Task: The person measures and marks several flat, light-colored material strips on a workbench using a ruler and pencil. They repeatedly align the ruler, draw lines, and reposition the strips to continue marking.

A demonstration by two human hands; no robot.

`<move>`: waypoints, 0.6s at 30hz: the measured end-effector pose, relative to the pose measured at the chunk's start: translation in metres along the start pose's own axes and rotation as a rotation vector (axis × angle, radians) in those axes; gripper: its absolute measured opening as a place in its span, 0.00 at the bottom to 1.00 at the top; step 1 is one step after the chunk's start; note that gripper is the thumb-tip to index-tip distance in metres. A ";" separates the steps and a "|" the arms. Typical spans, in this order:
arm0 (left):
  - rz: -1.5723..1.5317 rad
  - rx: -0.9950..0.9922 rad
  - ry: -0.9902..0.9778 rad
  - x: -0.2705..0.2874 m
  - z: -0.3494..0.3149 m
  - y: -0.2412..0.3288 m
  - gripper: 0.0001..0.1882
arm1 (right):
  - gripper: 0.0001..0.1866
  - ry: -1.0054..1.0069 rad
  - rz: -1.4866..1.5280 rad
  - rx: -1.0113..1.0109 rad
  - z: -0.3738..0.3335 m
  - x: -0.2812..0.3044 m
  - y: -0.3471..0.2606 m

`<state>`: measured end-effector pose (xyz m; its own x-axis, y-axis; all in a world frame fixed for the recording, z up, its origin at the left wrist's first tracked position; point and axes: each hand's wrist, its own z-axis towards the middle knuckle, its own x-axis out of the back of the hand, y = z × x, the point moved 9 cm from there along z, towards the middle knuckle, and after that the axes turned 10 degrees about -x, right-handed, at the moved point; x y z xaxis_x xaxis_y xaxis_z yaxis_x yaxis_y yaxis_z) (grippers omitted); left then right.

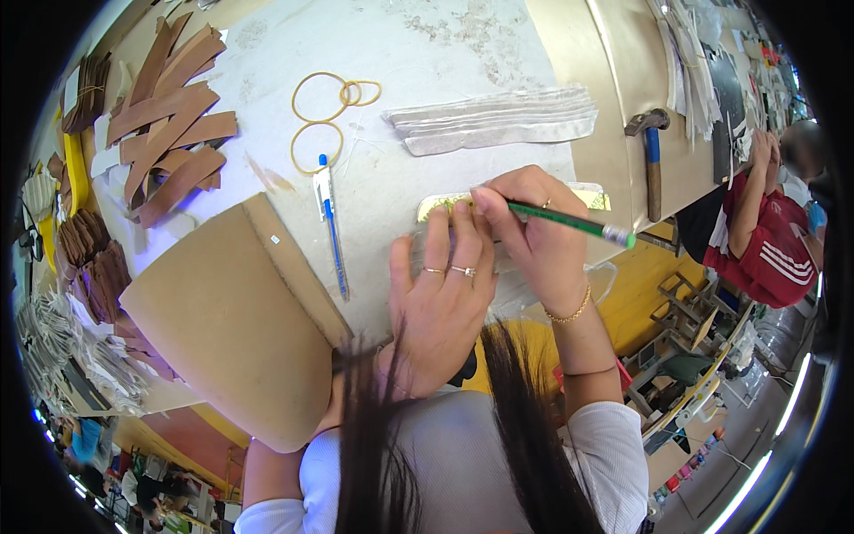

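— While moving outward from the grip, what to note first?

— Note the left hand [442, 307], spread flat with fingertips on a yellow strip [589, 196] with pale edges, probably to prevent sliding. Beside it, see the right hand [536, 227] closed around a green pencil [572, 221], angled low as if for marking; cannot tell where exactly the point rests, being hidden by fingers.

— And beyond?

— Just past the yellow strip, find grey-white strips [494, 120] stacked lengthwise, perhaps for easy picking. Leftward, spot a blue ballpoint pen [333, 231], loose rubber bands [342, 145], a tan panel [233, 325] overlapping the left arm in view, and heaped brown strips [182, 129]. Rightward, a hammer [654, 169], seemingly parked clear of the pencil.

— Any readable labels?

— None. On the tan panel, notice a tiny sticker [275, 238], too small to read.
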<state>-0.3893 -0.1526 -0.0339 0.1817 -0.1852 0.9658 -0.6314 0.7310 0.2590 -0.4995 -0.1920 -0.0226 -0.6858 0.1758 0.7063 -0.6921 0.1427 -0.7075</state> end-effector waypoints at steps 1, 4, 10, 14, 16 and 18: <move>0.006 -0.002 0.004 -0.002 0.000 0.001 0.36 | 0.07 -0.003 -0.035 0.018 -0.002 0.000 0.000; -0.050 0.019 0.054 0.001 -0.004 0.000 0.36 | 0.08 0.008 0.397 -0.156 -0.001 0.017 0.025; -0.240 0.002 0.161 0.010 -0.009 -0.014 0.32 | 0.15 0.226 -0.206 0.230 -0.012 0.054 -0.011; -0.335 -0.039 0.254 0.020 -0.021 -0.020 0.30 | 0.21 0.152 0.021 0.015 -0.033 0.065 0.032; -0.375 -0.041 0.265 0.023 -0.026 -0.021 0.28 | 0.23 0.021 -0.084 0.002 -0.028 0.047 0.027; -0.398 -0.036 0.296 0.025 -0.029 -0.023 0.24 | 0.24 -0.019 -0.275 0.183 -0.017 0.028 0.009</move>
<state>-0.3485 -0.1552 -0.0163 0.6127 -0.2642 0.7448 -0.4441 0.6645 0.6010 -0.5214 -0.1695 -0.0094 -0.4704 0.1365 0.8718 -0.8798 0.0042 -0.4754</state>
